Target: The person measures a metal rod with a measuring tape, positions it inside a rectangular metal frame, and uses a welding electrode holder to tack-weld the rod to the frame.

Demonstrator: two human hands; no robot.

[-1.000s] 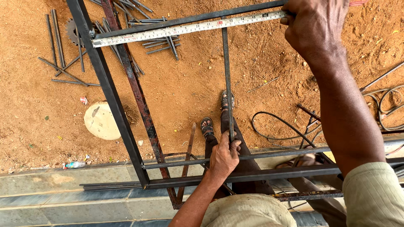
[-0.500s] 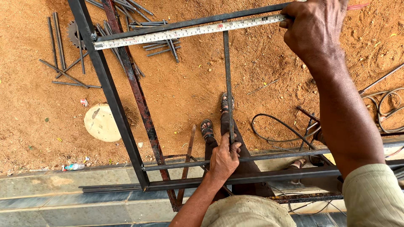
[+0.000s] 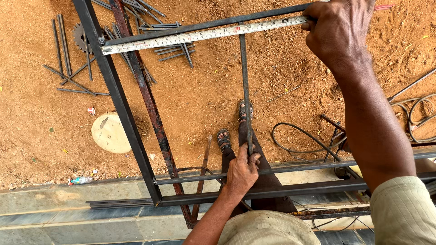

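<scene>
Both forearms are bare, and the right hand (image 3: 338,31) and left hand (image 3: 241,171) wear no gloves or rings. A pale khaki short sleeve (image 3: 402,211) covers the right upper arm, its cloth finely woven with a stitched hem. Dark trousers (image 3: 261,181) run down to open strapped sandals (image 3: 223,139)

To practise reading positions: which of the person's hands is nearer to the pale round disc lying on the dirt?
Left. The left hand grips the thin upright bar, across the frame's side rail from the pale disc. The right hand holds the tape measure at the top right, farther off.
</scene>
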